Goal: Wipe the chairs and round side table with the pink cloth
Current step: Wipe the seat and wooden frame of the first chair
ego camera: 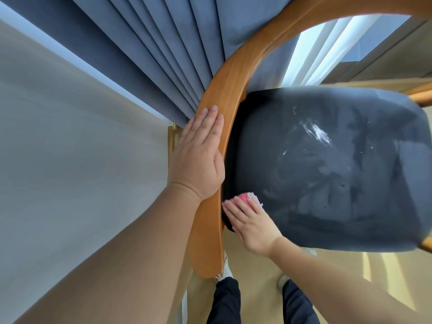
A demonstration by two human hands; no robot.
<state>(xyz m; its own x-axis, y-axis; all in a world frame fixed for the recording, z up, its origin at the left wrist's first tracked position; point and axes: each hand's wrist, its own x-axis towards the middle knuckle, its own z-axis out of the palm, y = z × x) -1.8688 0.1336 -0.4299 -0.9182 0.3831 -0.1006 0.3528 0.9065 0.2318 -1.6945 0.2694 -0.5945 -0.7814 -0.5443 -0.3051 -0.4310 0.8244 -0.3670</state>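
**As the left hand (198,157) braced the chair (268,40), the pink cloth (244,197) met the seat's near edge**

Where the pale wall (70,136) gave way to the grey-blue curtain (140,54), the chair's curved wooden rail (210,225) pressed against the folds. The left hand lay flat along that rail, fingers straight and together, grasping nothing and only resting its weight there. Just beside it, the right hand (251,224) spread its fingers over the pink cloth and pressed it onto the dark seat cushion (350,183) at the corner nearest the rail. Most of the cloth sat hidden under the fingers, and the thumb could not be seen, so it looked pinned down, not clutched. Further right, white streaks (318,133) marked the middle of the cushion, well apart from the cloth. A bright window (327,43) showed through the arch of the chair's frame. No round side table was in view.

The wipe seemed barely begun, with the whole cushion to the right unworked. Because the cloth was held only by flat pressure, a long stroke over the napped fabric could drag it out from under the fingers or bunch it up. A hard push could also slide the chair, since the steadying hand had no real grip. The streaks might smear instead of lifting if the cloth passed over them once.
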